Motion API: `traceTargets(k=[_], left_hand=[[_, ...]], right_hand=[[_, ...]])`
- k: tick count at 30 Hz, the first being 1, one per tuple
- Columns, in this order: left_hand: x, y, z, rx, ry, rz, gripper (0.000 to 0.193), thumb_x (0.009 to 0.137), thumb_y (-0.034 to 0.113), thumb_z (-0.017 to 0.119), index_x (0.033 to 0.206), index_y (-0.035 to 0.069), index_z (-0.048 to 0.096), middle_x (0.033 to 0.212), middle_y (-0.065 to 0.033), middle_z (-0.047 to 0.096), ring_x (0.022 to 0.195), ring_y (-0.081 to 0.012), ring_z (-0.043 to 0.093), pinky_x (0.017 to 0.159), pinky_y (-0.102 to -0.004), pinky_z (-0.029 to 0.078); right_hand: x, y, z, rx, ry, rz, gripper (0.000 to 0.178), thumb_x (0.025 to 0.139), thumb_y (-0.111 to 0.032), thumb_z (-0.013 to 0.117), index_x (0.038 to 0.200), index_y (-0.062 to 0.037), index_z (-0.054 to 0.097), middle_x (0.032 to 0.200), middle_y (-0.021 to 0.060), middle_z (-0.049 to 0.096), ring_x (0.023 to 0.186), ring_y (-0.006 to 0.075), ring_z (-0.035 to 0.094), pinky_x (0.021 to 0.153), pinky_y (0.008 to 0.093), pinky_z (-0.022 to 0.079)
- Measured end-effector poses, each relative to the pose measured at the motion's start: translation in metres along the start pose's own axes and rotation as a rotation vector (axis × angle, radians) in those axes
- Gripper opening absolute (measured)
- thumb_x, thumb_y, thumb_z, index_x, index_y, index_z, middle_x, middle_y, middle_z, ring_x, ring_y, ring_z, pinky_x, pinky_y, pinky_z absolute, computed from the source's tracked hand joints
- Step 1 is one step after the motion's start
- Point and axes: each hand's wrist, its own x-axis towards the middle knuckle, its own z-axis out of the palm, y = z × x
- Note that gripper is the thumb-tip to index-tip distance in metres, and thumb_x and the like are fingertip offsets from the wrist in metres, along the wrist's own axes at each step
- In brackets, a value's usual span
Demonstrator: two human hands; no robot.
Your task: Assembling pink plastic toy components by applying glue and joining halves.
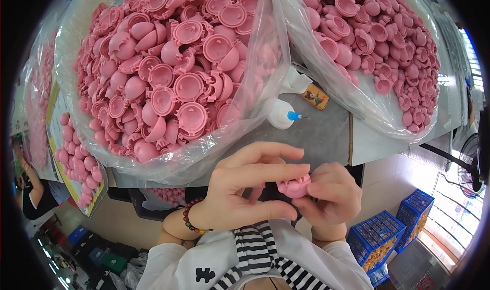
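Note:
In front of my chest, my right hand (331, 194) is closed, its thumb and fingers pinching a small rounded pink plastic part (294, 187). My left hand (250, 183) reaches in from the left with fingers stretched out and apart around the same part. One of its fingertips is at the top of the part; whether it touches cannot be made out. Beyond my hands, a large clear plastic bag (204, 160) spreads over the table, heaped with pink plastic half-shells (188, 87). A white squeeze bottle (280, 114) with a blue needle tip lies just past my hands.
Another clear bag of pink shells (380, 45) lies at the far right. A small yellow-brown box (315, 96) sits behind the bottle on the grey table (326, 137). Pink round pieces (79, 162) are piled at the left. Blue crates (375, 239) stand on the floor, lower right.

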Motion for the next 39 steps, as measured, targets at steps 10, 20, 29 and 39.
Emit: traceTargets(k=[10,20,29,39], left_hand=[[-0.003,-0.010,-0.003,0.143,0.064,0.131,0.043,0.058,0.018,0.079,0.092,-0.001,0.063,0.090,-0.0149,0.063,0.076,-0.0184,0.057,0.062,-0.0250,0.045],[-0.005,-0.008,-0.004,0.075,0.021,0.132,0.042,0.058,0.023,0.079,0.089,-0.001,0.064,0.087,-0.0149,0.063,0.071,-0.0186,0.057,0.059,-0.0248,0.045],[-0.010,-0.012,0.004,-0.371,0.005,-0.020,0.044,0.060,0.027,0.079,0.087,-0.004,0.062,0.086,-0.0130,0.061,0.071,-0.0194,0.056,0.059,-0.0277,0.044],[-0.012,-0.010,0.010,-0.639,0.000,-0.230,0.048,0.072,0.037,0.066,0.099,-0.003,0.057,0.095,-0.0099,0.058,0.081,-0.0158,0.055,0.070,-0.0257,0.044]], right_hand=[[-0.006,-0.001,0.008,0.053,-0.001,-0.071,0.027,0.059,0.003,0.070,0.082,-0.0037,0.058,0.069,0.0068,0.057,0.057,0.0217,0.057,0.051,0.0288,0.047],[0.000,-0.001,0.007,0.081,0.013,0.050,0.050,0.057,-0.022,0.079,0.095,-0.0026,0.055,0.090,0.0127,0.057,0.078,0.0233,0.054,0.065,0.0304,0.043],[0.007,-0.005,0.009,0.189,-0.129,0.017,0.045,0.061,-0.022,0.075,0.096,0.0015,0.059,0.094,0.0124,0.059,0.080,0.0257,0.057,0.068,0.0311,0.046],[0.010,-0.002,0.011,0.172,-0.036,-0.055,0.043,0.061,-0.020,0.075,0.097,-0.0017,0.059,0.099,0.0132,0.057,0.086,0.0263,0.056,0.071,0.0338,0.046]])
